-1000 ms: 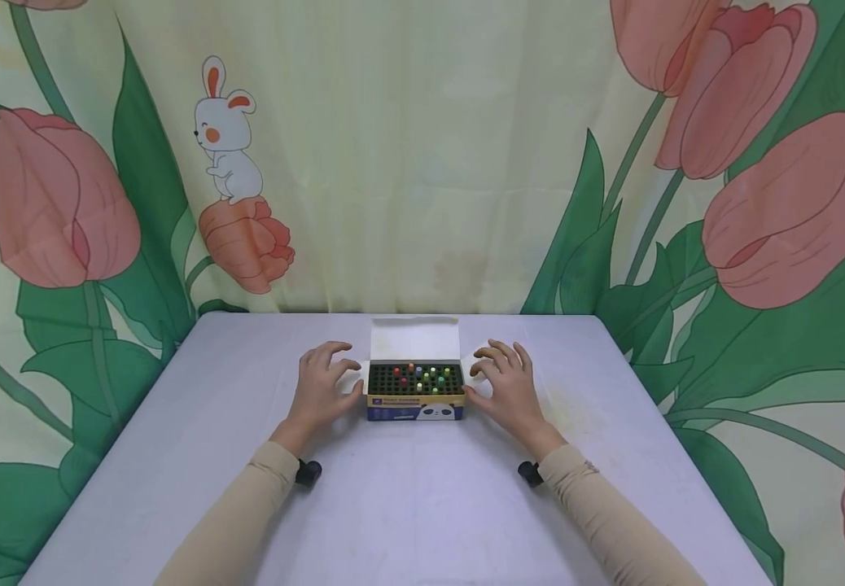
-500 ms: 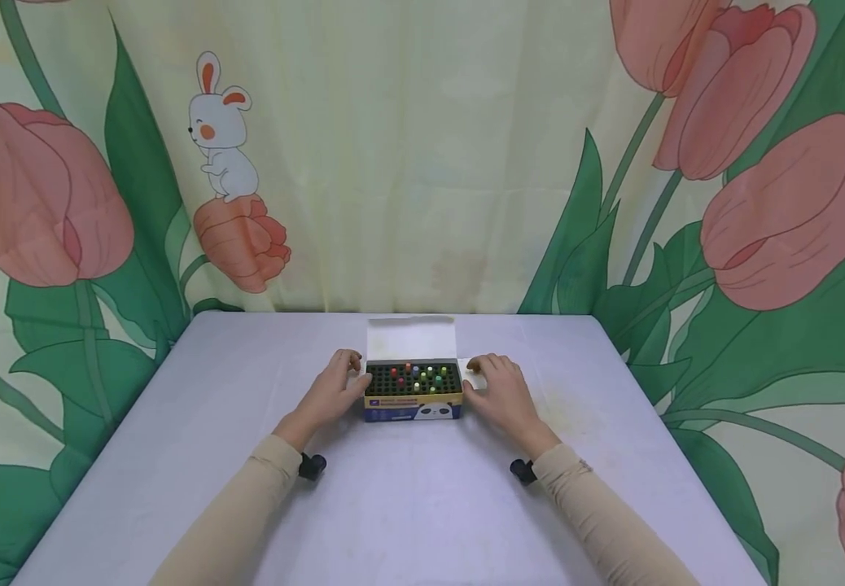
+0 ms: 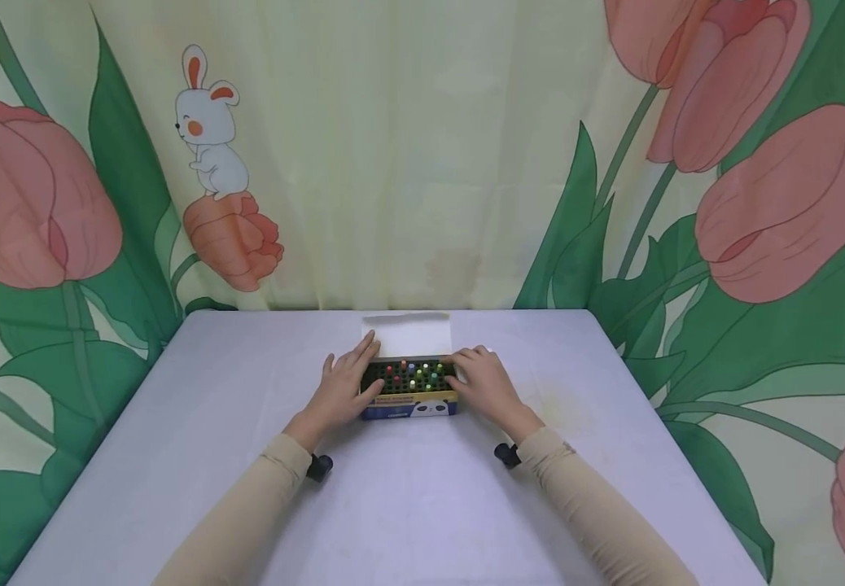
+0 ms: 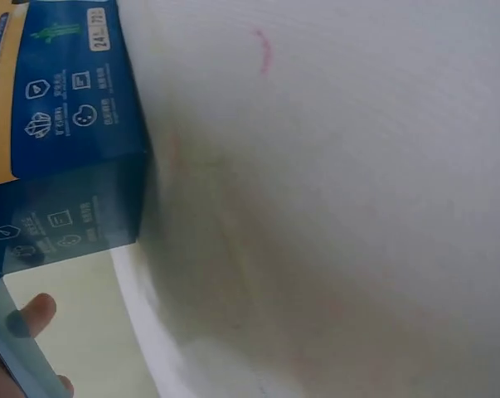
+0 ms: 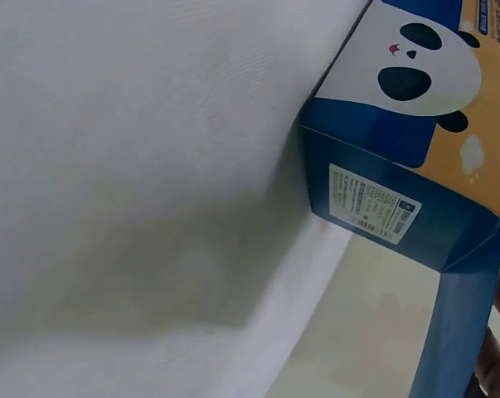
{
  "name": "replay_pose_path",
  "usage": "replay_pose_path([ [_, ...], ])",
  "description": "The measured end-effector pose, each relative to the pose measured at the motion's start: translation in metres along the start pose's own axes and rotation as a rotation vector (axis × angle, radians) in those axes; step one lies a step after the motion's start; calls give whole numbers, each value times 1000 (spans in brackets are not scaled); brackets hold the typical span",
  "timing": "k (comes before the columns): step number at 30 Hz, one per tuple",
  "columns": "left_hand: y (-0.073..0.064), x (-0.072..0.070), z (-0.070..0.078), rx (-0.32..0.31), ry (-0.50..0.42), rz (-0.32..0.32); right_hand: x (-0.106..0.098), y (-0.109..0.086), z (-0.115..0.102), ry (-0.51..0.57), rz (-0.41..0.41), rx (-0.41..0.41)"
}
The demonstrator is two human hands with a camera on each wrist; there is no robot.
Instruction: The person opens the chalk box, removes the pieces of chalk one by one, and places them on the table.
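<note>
A small blue and yellow cardboard box (image 3: pixel 386 407) with a panda face on its front stands on the table, its white-lined lid (image 3: pixel 413 335) raised at the back. Several short coloured sticks (image 3: pixel 412 384) stand on end in its black holed insert (image 3: pixel 395 389). My left hand (image 3: pixel 342 393) lies over the box's left end, fingers extended toward the lid, thumb at the front rim. At the right end is my right hand (image 3: pixel 490 382), with fingers bent over the rim and thumb near the front corner. Both wrist views show blue side flaps, the left flap (image 4: pixel 26 352) and right flap (image 5: pixel 457 332), beside the fingers.
A white cloth covers the table (image 3: pixel 408 496). Behind its far edge hangs a curtain (image 3: pixel 422 163) printed with tulips and a rabbit. A small black wrist camera (image 3: pixel 320 467) sits at the left cuff, another camera (image 3: pixel 507 455) at the right.
Both hands have moved inward from beside the box onto its ends. The left fingers now reach up past the lid's left edge. The camera view has shifted slightly.
</note>
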State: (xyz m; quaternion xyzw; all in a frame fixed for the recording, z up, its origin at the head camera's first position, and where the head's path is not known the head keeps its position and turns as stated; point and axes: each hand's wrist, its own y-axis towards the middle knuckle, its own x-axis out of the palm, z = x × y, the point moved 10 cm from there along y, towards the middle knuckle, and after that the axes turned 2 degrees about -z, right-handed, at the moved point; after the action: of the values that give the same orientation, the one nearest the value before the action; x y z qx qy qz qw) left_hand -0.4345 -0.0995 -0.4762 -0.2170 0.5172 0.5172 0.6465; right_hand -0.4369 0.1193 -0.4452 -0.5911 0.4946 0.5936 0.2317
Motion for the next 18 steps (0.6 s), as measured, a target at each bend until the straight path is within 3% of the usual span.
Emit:
replay_pose_path([
  [7, -2, 16, -2, 6, -21, -128, 6, 6, -3, -40, -43, 7],
  [13, -1, 18, -3, -2, -39, -163, 13, 13, 2, -16, -89, 45],
  [18, 1, 16, -4, 31, 13, -166, 19, 19, 8, 37, -123, 94],
])
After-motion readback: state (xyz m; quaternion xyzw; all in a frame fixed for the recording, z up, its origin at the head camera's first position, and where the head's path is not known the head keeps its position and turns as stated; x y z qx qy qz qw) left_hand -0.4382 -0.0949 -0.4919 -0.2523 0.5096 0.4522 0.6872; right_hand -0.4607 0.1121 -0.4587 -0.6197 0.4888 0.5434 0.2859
